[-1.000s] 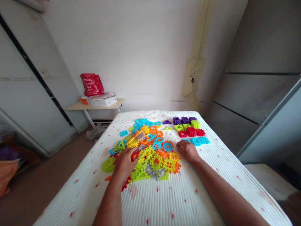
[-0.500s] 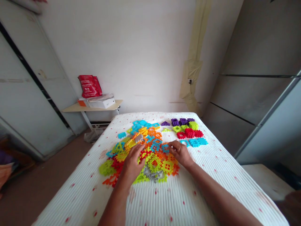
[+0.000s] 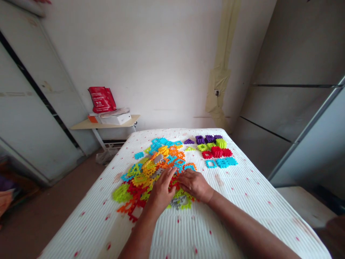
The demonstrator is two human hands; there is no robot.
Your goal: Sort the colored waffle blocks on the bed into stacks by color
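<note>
Both hands lie flat and spread on the heap of bricks (image 3: 151, 169) in the middle of the bed (image 3: 215, 223) — the left hand (image 3: 161, 190) and right hand (image 3: 194, 184) almost touching, fingers loose, gripping nothing I can make out. Beyond the right hand, sorted rows of purple bricks (image 3: 206, 139), green bricks (image 3: 212, 145), red bricks (image 3: 217, 153) and blue bricks (image 3: 221, 162) sit apart from the heap.

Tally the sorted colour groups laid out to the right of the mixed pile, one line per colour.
purple group: 1
lime green group: 1
red group: 1
cyan group: 1
Total: 4 sorted colour groups; piece counts within each are too small to tell.
</note>
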